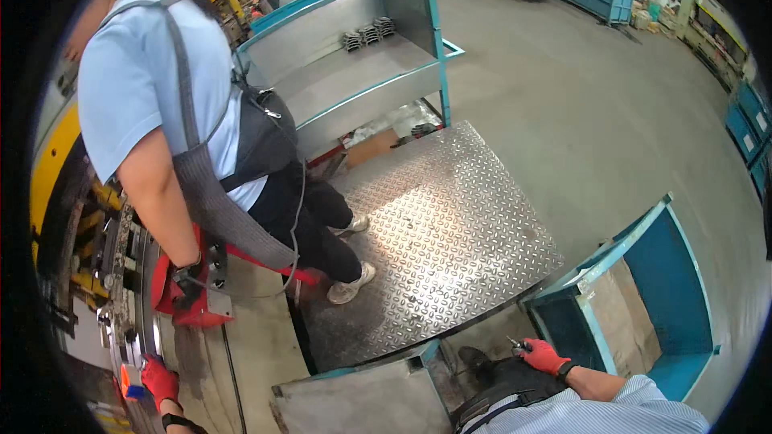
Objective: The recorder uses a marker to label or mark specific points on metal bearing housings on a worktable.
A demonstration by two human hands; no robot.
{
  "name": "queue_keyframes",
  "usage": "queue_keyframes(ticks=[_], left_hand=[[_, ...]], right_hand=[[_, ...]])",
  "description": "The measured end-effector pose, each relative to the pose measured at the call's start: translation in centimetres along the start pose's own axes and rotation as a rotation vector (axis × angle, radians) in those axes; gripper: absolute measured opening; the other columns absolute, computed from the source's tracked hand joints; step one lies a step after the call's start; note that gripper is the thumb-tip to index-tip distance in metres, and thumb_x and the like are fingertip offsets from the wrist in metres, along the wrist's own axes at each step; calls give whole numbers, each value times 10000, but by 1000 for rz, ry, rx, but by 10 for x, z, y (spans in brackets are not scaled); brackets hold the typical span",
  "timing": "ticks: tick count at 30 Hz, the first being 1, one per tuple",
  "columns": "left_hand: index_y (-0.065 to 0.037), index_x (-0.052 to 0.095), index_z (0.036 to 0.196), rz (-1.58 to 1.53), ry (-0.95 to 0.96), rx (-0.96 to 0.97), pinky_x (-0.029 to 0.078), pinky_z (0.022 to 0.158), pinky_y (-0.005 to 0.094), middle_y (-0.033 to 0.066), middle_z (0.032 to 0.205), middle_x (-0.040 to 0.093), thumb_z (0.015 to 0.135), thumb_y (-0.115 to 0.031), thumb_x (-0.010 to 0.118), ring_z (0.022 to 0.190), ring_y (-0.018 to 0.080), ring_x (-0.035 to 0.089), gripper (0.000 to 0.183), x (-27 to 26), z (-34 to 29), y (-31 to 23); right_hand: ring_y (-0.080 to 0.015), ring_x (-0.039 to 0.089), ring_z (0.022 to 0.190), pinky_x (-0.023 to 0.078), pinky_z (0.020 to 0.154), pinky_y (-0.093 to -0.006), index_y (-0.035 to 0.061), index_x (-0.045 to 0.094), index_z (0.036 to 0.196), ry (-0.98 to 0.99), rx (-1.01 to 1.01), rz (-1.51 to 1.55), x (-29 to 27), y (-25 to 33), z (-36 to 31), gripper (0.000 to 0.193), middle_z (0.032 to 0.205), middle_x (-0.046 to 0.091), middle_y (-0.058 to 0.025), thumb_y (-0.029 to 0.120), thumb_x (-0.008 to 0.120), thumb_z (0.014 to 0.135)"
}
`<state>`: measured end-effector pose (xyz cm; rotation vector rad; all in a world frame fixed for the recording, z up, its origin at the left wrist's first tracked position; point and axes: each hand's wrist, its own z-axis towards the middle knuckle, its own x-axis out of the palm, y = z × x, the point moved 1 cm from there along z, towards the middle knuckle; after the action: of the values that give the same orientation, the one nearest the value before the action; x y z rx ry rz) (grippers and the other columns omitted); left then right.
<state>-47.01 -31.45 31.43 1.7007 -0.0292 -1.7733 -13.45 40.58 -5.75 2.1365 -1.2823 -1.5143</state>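
Small metal part (516, 345) is showing right of bottom centre; right hand (547, 356) is gripping it. Orange-blue block (131, 382) is standing at lower left; left hand (161, 382) is sitting just beside it, grip: cannot tell. Co-worker (193, 96), upper left, is standing on tread plate (442, 257), mid-frame.

A grey bench (362, 403) stands between the hands (161, 382) (545, 356), clear above.

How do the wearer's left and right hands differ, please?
The left hand is out left; the right hand is by the dark trousers. The left hand is beside an orange and blue object; the right hand holds a small metallic piece. Both wear red gloves and black wristbands.
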Motion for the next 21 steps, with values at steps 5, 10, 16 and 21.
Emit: queue_keyframes(ticks=[5, 10, 16, 21], left_hand=[[42, 344, 1357, -12, -171, 52, 411, 895, 424, 204, 1156, 569, 646, -30, 645, 1005, 334, 562, 775, 0, -49, 4], [-29, 375, 1358, -536, -123, 0, 451, 881, 433, 224, 1150, 577, 700, -58, 658, 1007, 387, 566, 717, -48, -162, -19], [-6, 650, 888, -1697, 131, -287, 478, 576, 296, 58, 741, 653, 740, -229, 699, 638, 136, 592, 272, 30, -304, -68], [-7, 629, 1004, -2307, -13, -717, 492, 780, 288, 58, 940, 667, 791, -100, 647, 859, 149, 621, 232, 109, -450, -126]], right_hand=[[-376, 599, 907, 468, 763, -426, 71, 620, 1001, 67, -115, 21, 10, 4, 28, 294, 912, 637, -196, 303, 629, 821], [-353, 612, 859, 468, 760, -407, 29, 617, 996, 159, -254, -15, 20, 28, 42, 285, 876, 641, -195, 261, 634, 833], [-314, 550, 1051, 417, 911, -410, -29, 557, 1162, 219, -274, -79, 34, 23, 60, 429, 1096, 592, -201, 236, 652, 840], [-336, 525, 1104, 398, 959, -400, -63, 477, 1253, 444, -335, -300, 51, 4, 102, 539, 1187, 541, -234, 223, 651, 830]])
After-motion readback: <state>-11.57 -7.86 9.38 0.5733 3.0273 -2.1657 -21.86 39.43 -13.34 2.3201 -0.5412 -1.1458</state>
